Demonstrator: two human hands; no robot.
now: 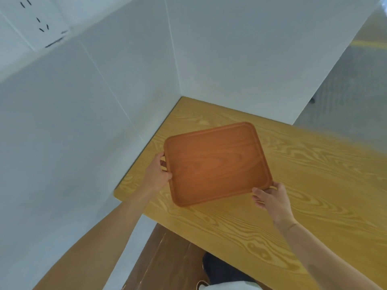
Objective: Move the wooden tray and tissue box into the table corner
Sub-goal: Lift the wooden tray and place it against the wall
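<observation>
A reddish-brown wooden tray (215,162) with rounded corners and a low rim lies over the light wooden table (314,185), turned at an angle, a short way out from the table corner (184,101) where two white walls meet. My left hand (157,174) grips the tray's left edge. My right hand (270,197) holds its near right corner. I cannot tell whether the tray rests on the table or hovers just above it. No tissue box is in view.
White panels (230,59) wall the table on its left and far sides. The table's near edge runs diagonally over a dark wooden floor (167,258). A wall socket (35,21) sits at the upper left.
</observation>
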